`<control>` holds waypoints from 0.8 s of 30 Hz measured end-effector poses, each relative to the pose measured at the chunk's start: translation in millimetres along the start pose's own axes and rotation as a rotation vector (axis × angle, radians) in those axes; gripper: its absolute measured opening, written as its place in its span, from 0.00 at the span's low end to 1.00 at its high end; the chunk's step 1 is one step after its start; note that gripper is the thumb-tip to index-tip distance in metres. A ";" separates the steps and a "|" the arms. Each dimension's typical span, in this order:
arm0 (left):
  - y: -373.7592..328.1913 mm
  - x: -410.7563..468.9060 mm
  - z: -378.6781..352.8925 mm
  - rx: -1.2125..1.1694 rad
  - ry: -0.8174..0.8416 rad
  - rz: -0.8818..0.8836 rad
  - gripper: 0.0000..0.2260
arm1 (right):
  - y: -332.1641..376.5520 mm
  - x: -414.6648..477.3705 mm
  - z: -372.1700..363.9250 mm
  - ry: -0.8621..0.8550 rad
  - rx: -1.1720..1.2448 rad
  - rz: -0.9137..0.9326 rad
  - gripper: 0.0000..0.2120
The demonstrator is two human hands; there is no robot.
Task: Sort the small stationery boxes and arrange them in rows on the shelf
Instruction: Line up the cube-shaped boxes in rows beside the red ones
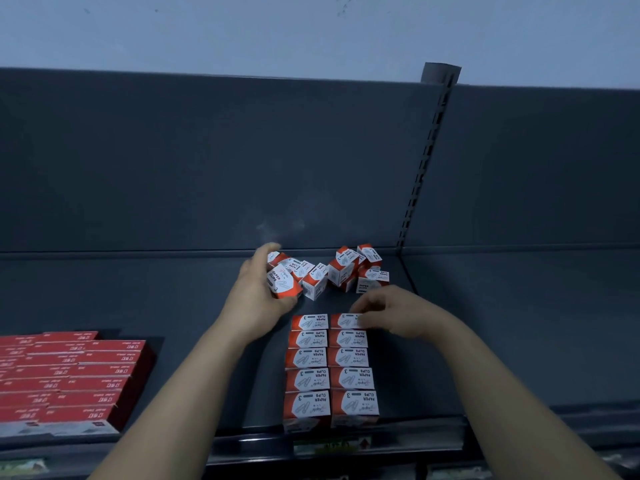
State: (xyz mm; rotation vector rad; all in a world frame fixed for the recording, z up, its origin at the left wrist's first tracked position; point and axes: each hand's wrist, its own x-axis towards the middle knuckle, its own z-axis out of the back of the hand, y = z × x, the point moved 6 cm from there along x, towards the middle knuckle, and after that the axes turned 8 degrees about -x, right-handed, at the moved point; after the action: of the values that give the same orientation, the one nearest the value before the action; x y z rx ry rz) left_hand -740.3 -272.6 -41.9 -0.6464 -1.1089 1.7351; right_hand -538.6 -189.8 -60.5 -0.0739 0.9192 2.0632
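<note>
Small red-and-white paper clip boxes stand in two neat rows [330, 368] running from the shelf's front edge toward the back. A loose heap of the same boxes [349, 268] lies behind them near the back panel. My left hand [256, 292] grips one paper clip box [284, 284] at the left side of the heap. My right hand [391, 315] rests its fingertips on the rearmost box of the right row [344, 321], fingers bent over its far edge.
The dark grey shelf [173, 299] has a back panel and a slotted upright [420, 168] at the right. Flat red staple boxes [65, 375] are stacked in rows at the front left. Price labels [332, 445] sit on the front rail.
</note>
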 end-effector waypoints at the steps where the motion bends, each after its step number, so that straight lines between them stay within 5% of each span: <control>1: -0.9 -1.5 -1.3 0.012 0.004 0.003 0.30 | 1.7 -1.3 -1.4 0.009 -0.007 0.002 0.10; 9: -16.4 -12.6 -18.4 -0.112 -0.022 -0.031 0.20 | 9.9 -4.2 4.0 -0.233 0.064 0.071 0.13; 16: -41.4 -18.0 -58.4 -0.143 0.199 -0.152 0.09 | 19.2 -12.8 14.7 -0.266 0.386 0.253 0.09; 24: -33.3 22.8 -70.7 0.299 0.029 -0.101 0.25 | -44.0 -19.6 45.4 -0.359 0.295 0.079 0.12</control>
State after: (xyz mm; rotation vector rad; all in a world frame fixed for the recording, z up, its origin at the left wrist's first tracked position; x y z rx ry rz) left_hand -678.8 -219.4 -42.8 -0.4220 -0.8251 1.7525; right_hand -482.1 -158.3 -45.9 0.4816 0.9969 1.9049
